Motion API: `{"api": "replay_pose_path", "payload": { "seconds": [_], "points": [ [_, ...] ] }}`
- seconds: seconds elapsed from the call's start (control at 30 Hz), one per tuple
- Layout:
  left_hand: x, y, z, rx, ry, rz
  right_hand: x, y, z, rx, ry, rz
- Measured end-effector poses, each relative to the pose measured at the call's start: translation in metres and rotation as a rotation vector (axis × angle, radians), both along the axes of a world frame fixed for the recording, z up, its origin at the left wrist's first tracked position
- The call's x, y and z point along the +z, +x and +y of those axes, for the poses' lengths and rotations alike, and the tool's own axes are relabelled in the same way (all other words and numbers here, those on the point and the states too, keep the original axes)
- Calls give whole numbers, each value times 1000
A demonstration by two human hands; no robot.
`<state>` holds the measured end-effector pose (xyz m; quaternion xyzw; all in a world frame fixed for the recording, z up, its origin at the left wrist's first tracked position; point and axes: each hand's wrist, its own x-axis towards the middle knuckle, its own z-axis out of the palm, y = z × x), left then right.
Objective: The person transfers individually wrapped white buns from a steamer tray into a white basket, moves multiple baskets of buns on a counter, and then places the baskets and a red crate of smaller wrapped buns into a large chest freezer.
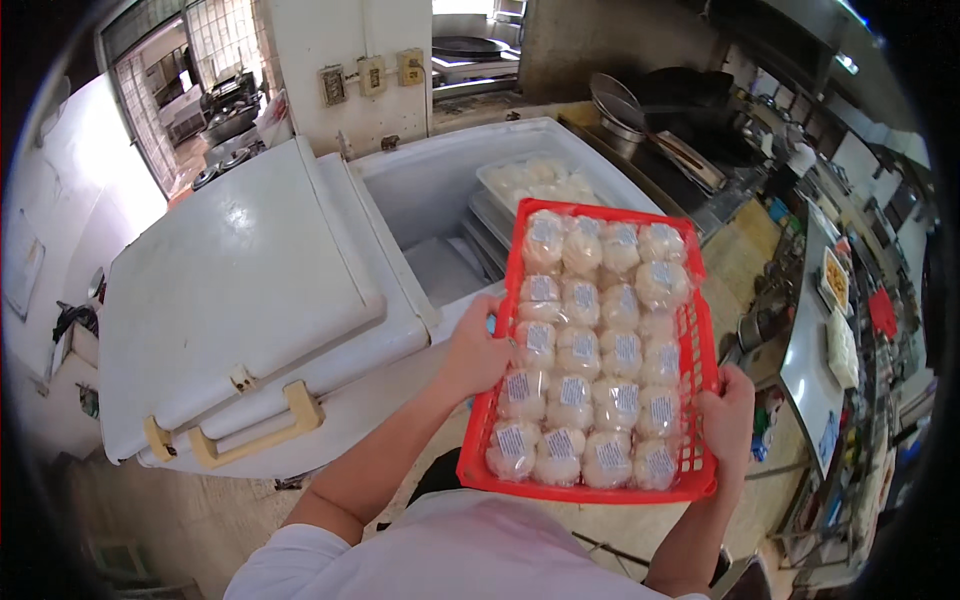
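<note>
I carry a red plastic basket tray [702,338] in front of my chest, over the near edge of an open white chest freezer [430,195]. Several clear bags of pale round dough balls [590,350] fill the tray in rows. My left hand [478,350] grips the tray's left rim. Its right rim is gripped by my right hand [728,420]. Inside the freezer, another tray of pale dough balls [535,180] sits at the back right on stacked trays.
The freezer's white sliding lid [230,280] with yellow handles lies closed on the left half. A stove with a wok [680,90] stands behind the freezer. A steel counter [815,350] with containers runs along the right. Tiled floor shows below.
</note>
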<state>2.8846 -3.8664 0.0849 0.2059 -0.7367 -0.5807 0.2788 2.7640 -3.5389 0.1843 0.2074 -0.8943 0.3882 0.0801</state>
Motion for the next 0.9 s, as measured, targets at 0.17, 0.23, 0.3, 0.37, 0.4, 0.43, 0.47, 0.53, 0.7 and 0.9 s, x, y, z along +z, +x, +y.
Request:
{"api": "replay_pose_path", "payload": {
  "seconds": [0.17,0.23,0.3,0.37,0.4,0.43,0.47,0.53,0.7,0.9],
  "points": [
    [-12,-6,-68,187,143,-1,12,-81,-94,212,92,109],
    [0,-10,-84,300,241,-50,17,-128,-154,364,135,30],
    [27,-186,-125,340,298,121,72,-309,-217,427,200,165],
    [-9,-194,-153,475,334,25,36,-348,-285,566,248,42],
    [-29,-194,-161,536,359,-17,18,-360,-309,604,265,-11],
    [-50,-192,-172,596,324,-30,8,-366,-334,651,274,-50],
    [-78,-187,-182,655,289,-48,-4,-368,-354,696,285,-93],
    [-103,-193,-191,727,278,-70,-13,-388,-385,779,321,-124],
    [-104,-223,-238,752,411,-253,-46,-448,-477,903,409,-28],
    [-154,-193,-294,816,288,-552,-90,-436,-567,1094,464,-221]
  ]
}}
